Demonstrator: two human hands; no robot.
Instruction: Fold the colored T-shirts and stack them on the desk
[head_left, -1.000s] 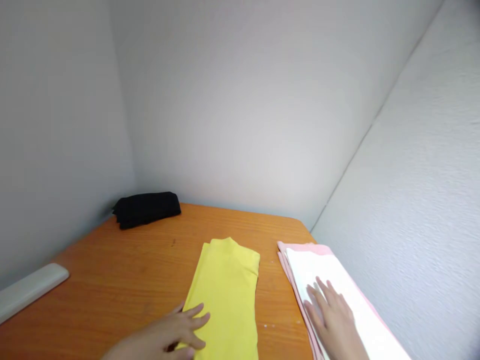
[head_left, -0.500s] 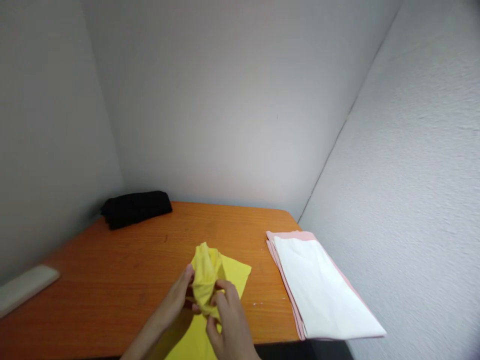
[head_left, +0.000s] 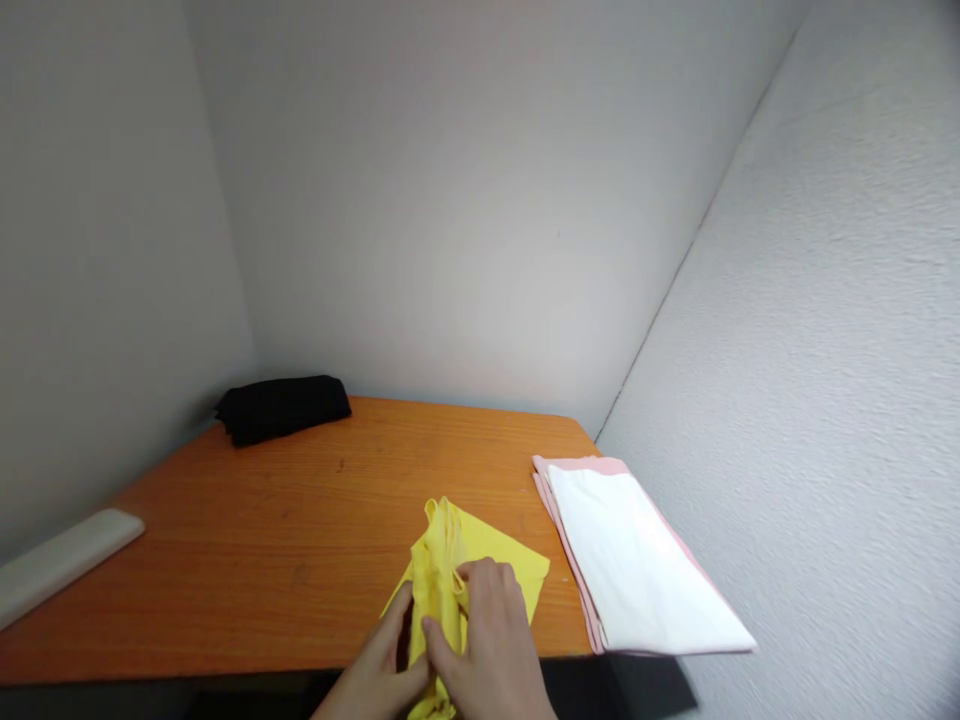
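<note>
A yellow cloth (head_left: 433,575) is bunched into narrow upright folds near the table's front edge. A flat, smooth yellow part (head_left: 517,558) spreads out to its right and behind; whether it is the same piece I cannot tell. My left hand (head_left: 384,662) grips the bunched folds from the left side, fingers partly hidden behind the fabric. From the right, my right hand (head_left: 491,635) closes over the folds, its thumb pressed on the near side and its fingers bent over the loose edge.
The orange-brown wooden table (head_left: 322,540) stands against grey walls. At the far left corner lies a folded black cloth (head_left: 285,408). A folded white cloth (head_left: 645,560) rests on a pink cloth (head_left: 613,466) along the right wall. A long white object (head_left: 71,562) lies at the left edge.
Both hands and the yellow cloth have come nearer and slightly right. The bundle has been drawn into longer, narrower folds, and the flat yellow part reaches further right. The view shifted slightly.
</note>
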